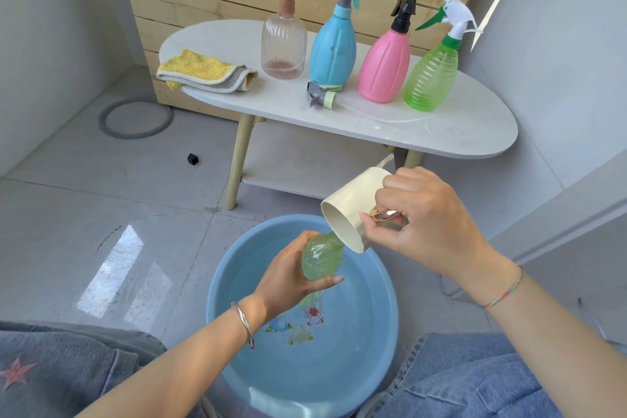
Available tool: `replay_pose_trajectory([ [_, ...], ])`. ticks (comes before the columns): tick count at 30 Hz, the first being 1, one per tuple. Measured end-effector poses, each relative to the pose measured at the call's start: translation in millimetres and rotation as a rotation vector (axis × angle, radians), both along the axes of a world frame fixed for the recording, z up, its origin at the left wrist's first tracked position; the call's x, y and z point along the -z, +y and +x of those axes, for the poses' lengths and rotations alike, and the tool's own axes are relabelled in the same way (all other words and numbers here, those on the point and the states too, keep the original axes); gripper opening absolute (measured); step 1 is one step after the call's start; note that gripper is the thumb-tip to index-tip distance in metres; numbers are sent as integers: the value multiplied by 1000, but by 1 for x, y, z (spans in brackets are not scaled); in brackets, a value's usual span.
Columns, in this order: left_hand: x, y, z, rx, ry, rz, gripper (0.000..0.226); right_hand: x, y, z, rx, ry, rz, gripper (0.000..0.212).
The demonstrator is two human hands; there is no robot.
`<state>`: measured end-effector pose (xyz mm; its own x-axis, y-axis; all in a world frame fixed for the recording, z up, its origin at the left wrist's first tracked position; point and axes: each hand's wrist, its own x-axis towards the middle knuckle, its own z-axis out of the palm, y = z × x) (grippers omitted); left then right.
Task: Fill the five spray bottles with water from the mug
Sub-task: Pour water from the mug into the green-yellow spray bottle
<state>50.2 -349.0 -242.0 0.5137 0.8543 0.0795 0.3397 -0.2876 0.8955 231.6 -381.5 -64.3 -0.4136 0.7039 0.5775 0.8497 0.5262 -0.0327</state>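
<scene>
The neck of the small green bottle (320,260) was covered by the rim of the tilted mug (353,210), so no water could be made out. The left hand (288,276) curled round the bottle's body, above the blue basin (373,332). The right hand (431,220) gripped the mug's handle, just right of the bottle. The pink bottle (385,68) and three others stood on the worktop (458,132).

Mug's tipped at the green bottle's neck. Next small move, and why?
Probably tilt the mug a little further with the right hand: its rim sits at the open neck of the green bottle, which the left hand holds over the basin. The fill level cannot be seen.
</scene>
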Motion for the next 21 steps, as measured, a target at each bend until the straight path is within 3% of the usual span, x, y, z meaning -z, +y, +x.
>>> replay_pose_trajectory([
  [5, -1, 0, 0, -18, -16, -9, 65, 4, 0, 5, 60, 117, -91, 35],
  [10, -7, 0, -2, -69, -47, -84, 58, 15, 8, 26, 300, 626, -330, 45],
  [15, -10, 0, -6, -99, -168, -148, 57, 60, 23, 52, 524, 957, -534, 48],
  [17, -10, -1, -8, -113, -209, -165, 55, 89, 20, 51, 587, 931, -645, 46],
  [21, -4, -2, -12, -137, -221, -170, 58, 154, 2, 33, 661, 649, -922, 42],
])
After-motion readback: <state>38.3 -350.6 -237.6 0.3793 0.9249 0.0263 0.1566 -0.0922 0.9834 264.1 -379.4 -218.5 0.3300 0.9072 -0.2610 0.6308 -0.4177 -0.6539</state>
